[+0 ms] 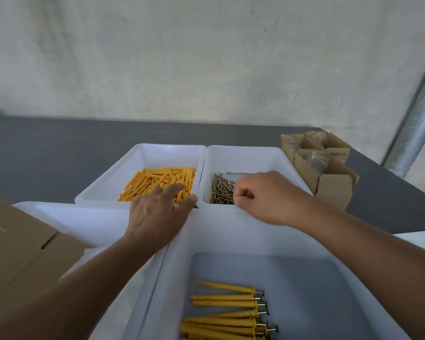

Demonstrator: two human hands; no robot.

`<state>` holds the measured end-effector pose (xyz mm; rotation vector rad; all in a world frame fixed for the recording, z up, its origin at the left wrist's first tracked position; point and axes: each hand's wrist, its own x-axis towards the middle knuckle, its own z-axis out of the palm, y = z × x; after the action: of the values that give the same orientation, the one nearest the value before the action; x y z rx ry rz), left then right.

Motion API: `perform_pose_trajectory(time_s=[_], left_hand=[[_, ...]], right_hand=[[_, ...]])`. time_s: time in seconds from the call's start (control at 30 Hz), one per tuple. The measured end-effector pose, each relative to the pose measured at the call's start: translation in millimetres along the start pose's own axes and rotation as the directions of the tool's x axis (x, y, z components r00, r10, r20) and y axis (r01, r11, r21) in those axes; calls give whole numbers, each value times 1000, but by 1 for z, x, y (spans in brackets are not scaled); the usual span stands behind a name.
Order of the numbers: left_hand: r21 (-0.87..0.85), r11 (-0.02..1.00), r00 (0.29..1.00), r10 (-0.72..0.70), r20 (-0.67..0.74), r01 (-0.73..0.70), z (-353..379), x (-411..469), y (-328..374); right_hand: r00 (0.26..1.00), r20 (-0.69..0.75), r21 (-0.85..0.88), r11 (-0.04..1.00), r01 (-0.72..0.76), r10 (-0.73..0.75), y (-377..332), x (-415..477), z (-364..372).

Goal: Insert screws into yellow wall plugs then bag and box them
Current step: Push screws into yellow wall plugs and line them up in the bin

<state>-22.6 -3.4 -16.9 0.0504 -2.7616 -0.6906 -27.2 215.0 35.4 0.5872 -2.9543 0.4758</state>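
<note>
While both arms reached forward over the grey table [47,155], the left hand [157,212] hovered with its fingers straight and slightly spread at the near edge of the pile of loose yellow wall plugs [157,180]. The right hand [263,197] hung over the heap of screws [221,192] with its fingers curled tight; whether they pinched a screw could not be told.

Four white tubs were in view. One at the back held the plugs [142,153], and one touching it on the right held the screws [255,155]. The nearest one [231,231] held the finished plugs with screws in them [226,300]. At least seven of those lay side by side, heads pointing right, with the row cut off by the bottom edge. A fourth tub [84,217] sat at the left, partly under a flat sheet of cardboard [17,241].

One long screw [241,173] lay apart behind the heap. Three small open cardboard boxes [329,182] stood clustered at the table's right end, with clear plastic showing inside.
</note>
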Motion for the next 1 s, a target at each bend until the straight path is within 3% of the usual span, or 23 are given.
perform_pose_trajectory(time_s=[0.17,0.27,0.4,0.6,0.73,0.87,1.0], left_hand=[[111,989,993,87,82,-95,3,4,-5],[115,987,991,107,77,-115,6,5,-6],[115,984,990,129,64,-135,8,6,-9],[137,982,989,121,88,-132,9,6,-8],[127,983,989,117,95,-129,7,5,-7],[129,983,987,113,110,-127,6,5,-6],[129,984,988,111,107,-125,5,4,-4]], right_hand=[[974,-116,34,981,-190,192,30,52,0],[962,-8,28,962,-273,273,39,83,9],[955,146,-107,963,-246,260,35,121,30],[894,262,-157,930,-334,365,31,157,59],[862,306,-117,914,-388,405,34,163,73],[863,253,-29,895,-445,438,33,163,73],[845,333,-11,898,-440,419,37,157,66]])
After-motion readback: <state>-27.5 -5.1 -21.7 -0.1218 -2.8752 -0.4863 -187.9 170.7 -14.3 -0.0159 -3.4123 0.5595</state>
